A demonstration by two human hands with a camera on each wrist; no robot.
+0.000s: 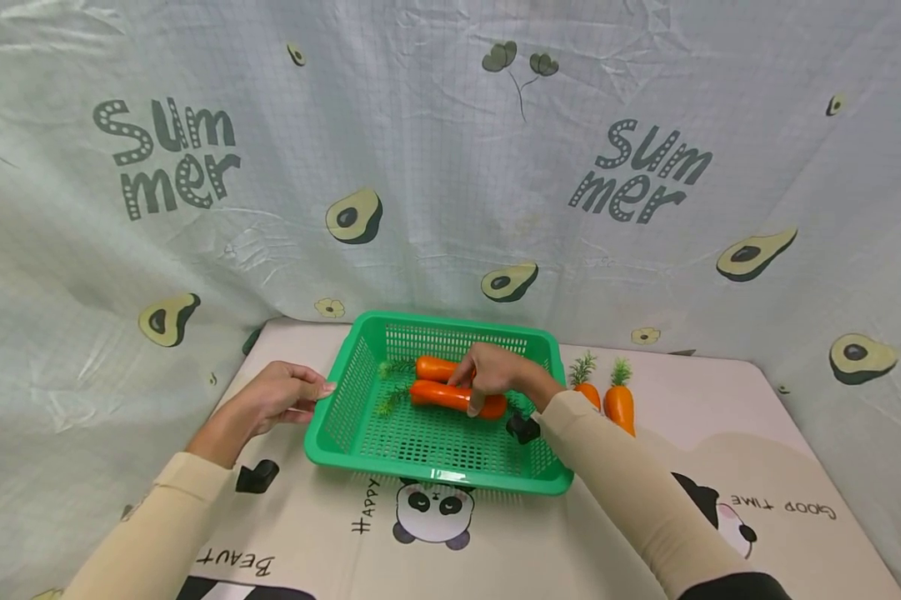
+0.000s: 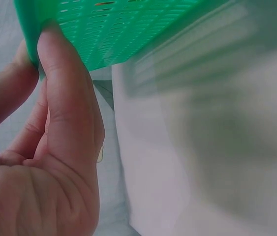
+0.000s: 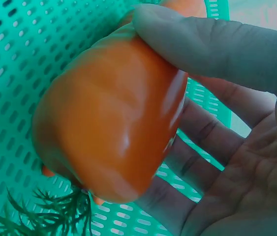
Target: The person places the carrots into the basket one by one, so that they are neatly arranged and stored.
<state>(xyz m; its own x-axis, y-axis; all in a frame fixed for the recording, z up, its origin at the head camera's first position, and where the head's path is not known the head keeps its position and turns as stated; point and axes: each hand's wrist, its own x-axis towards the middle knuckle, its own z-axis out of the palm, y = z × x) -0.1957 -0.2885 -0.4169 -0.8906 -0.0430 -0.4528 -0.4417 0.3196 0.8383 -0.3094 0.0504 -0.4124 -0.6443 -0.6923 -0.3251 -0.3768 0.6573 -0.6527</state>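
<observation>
A green plastic basket [image 1: 427, 450] with slotted walls sits on the table. At its left rim, my left hand [image 1: 281, 396] pinches the edge between thumb and fingers; the left wrist view shows the thumb and fingers on either side of the green rim [image 2: 29, 37]. Inside the basket my right hand [image 1: 493, 371] grips an orange carrot [image 1: 446, 395] with a green leafy top pointing left. In the right wrist view the thumb lies over this carrot [image 3: 108, 118], with the fingers round its other side. Just behind it lies another carrot [image 1: 432, 368], partly hidden by the hand.
Right of the basket, two carrots with green tops lie on the table: one carrot [image 1: 619, 407] in plain sight, the other carrot [image 1: 588, 393] partly behind the right sleeve. A printed cloth [image 1: 435, 167] hangs behind the table [image 1: 570, 550], close to the basket's back rim.
</observation>
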